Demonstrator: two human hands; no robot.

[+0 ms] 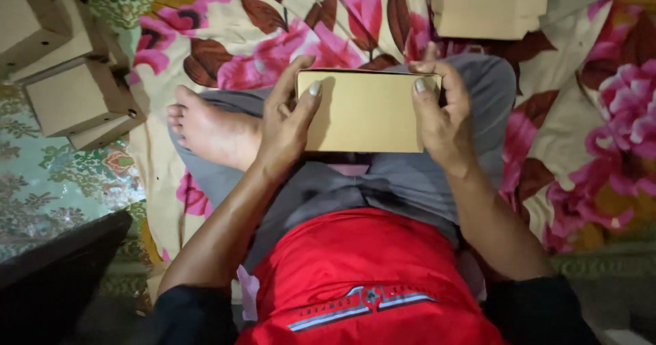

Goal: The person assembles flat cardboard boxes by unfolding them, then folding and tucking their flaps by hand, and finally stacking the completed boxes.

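Your left hand and right hand grip the flat tan box by its short ends, above your lap; long axis runs hand to hand, both equally near.

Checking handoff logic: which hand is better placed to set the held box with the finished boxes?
Left hand, probably. Both hands grip the tan box, but the folded box stack lies on its side; right hand would cross over.

Folded boxes crowd far left, box stack blocks ahead, cloth open right.
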